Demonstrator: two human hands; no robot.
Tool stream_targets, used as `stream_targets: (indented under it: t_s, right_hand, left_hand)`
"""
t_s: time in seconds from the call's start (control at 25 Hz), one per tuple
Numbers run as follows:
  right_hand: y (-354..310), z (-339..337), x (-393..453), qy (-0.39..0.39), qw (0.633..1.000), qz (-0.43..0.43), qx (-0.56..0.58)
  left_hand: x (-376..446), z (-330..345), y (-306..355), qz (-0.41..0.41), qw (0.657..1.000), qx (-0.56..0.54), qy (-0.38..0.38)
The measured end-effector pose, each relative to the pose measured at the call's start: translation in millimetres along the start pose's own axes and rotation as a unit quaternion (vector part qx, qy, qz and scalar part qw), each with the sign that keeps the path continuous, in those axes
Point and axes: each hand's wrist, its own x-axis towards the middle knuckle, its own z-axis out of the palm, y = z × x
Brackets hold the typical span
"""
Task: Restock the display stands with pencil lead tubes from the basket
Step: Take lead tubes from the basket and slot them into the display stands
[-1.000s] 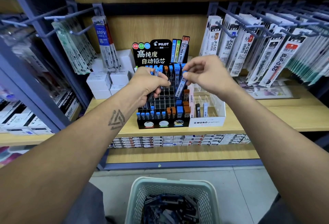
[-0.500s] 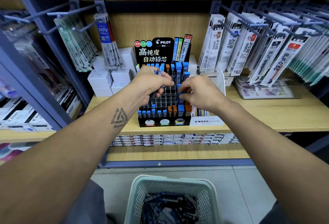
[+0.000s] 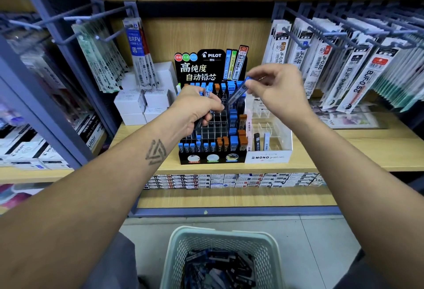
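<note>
Two hands, right hand (image 3: 278, 92) pinching one tube (image 3: 238, 92), left hand (image 3: 197, 109) gripping several tubes (image 3: 207, 91)

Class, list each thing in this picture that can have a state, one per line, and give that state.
Left hand: grips several blue-capped lead tubes.
Right hand: pinches one blue-capped lead tube, tilted above the stand.
Black Pilot display stand: partly filled, many clear middle slots empty.
White Mono display stand: nearly empty, two tubes upright.
Pale green plastic basket: on the floor, holding loose tubes.
</note>
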Motion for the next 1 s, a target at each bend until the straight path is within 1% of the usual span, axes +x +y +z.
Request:
stream_targets:
  t_s: [0.08,0.16,0.28,0.44,0.6,0.72,0.88,1.0]
  right_hand:
    - [2.5,4.2,-0.2,0.031,0.998,-0.022,-0.044]
    - [7.0,10.9,-2.6,0.022,0.993,-0.043,-0.104]
    - [9.7,15.6,-1.5,-0.006,0.986,-0.056,-0.156]
    - [13.6,23.8,-1.1,-0.079,0.974,-0.061,-0.203]
    - [13.3,30.4,1.2,-0.092,0.969,-0.066,-0.221]
    - [13.2,29.9,3.4,-0.1,0.969,-0.053,-0.221]
    - [13.4,29.6,2.8,-0.1,0.971,-0.041,-0.213]
    - [11.6,29.8,2.8,-0.09,0.972,-0.047,-0.211]
  left_hand:
    - [-0.4,1.5,-0.6,-0.008,1.0,0.003,0.0]
    - [-0.1,3.2,-0.5,-0.013,1.0,0.0,-0.001]
    - [3.9,3.9,-2.3,-0.02,1.0,-0.006,0.006]
    - [5.5,3.9,-3.9,-0.021,1.0,0.0,0.006]
    - [-0.4,4.2,-0.7,-0.018,1.0,0.01,-0.002]
    - [-1.0,3.0,-0.9,-0.017,1.0,0.01,-0.008]
    - [-1.0,1.3,-1.2,-0.015,1.0,0.006,-0.008]
    - [-0.7,1.0,-0.8,-0.017,1.0,0.001,-0.007]
